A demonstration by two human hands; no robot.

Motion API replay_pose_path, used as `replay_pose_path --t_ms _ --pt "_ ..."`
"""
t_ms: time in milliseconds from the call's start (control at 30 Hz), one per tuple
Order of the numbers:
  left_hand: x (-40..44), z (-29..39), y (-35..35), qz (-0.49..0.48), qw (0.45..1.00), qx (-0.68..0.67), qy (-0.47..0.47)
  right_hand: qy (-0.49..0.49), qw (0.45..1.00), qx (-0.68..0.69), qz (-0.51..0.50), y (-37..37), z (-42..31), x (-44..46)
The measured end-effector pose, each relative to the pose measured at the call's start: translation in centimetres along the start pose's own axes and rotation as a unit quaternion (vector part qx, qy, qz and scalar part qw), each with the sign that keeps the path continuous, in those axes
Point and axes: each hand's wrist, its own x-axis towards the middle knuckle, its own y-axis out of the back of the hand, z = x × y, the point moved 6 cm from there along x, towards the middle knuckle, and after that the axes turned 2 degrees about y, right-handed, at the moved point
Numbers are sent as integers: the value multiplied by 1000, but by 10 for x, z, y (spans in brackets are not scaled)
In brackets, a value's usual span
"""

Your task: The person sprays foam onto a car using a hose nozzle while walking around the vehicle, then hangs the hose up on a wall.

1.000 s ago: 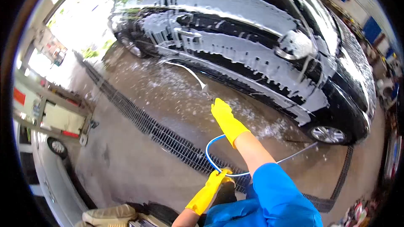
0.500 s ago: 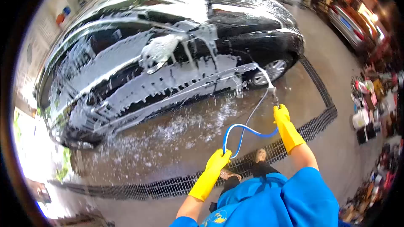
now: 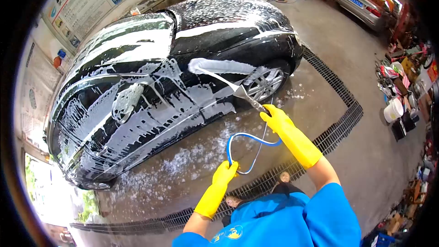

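My right hand [image 3: 277,120], in a yellow rubber glove, grips the rear of a foam spray gun [image 3: 249,98]. A white jet of foam [image 3: 215,75] leaves its flat nozzle and lands on the front fender of a black car [image 3: 215,42]. My left hand [image 3: 224,174], gloved too, is closed round a blue hose [image 3: 229,146] that loops across toward my right hand. Thick foam runs down the car's doors and coats the side mirror [image 3: 127,103]. Foam also streaks the windshield and speckles the hood. The front wheel [image 3: 265,84] stands just beyond the gun.
A metal drain grate [image 3: 336,132] runs past my feet and along the car's front. Foam spots the wet floor [image 3: 183,155]. At right, a white bucket [image 3: 393,110] stands by piled clutter. A silver car [image 3: 359,7] is parked at the far right.
My right hand has swung the gun left and up. The jet has shifted from the lower side by the wheel to the fender, where a foam band now lies. My view has turned too.
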Motion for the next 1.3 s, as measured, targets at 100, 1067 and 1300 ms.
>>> replay_pose_path --t_ms 100,1067,1300 --pt "6 45 -27 13 1000 3 11 13 999 29 28 62 34 28" --pt "288 326 -146 159 984 68 -50 71 985 -88 -131 345 -30 354" --pt "338 356 -169 98 981 165 -1 92 994 -32 -47 427 -106 515"
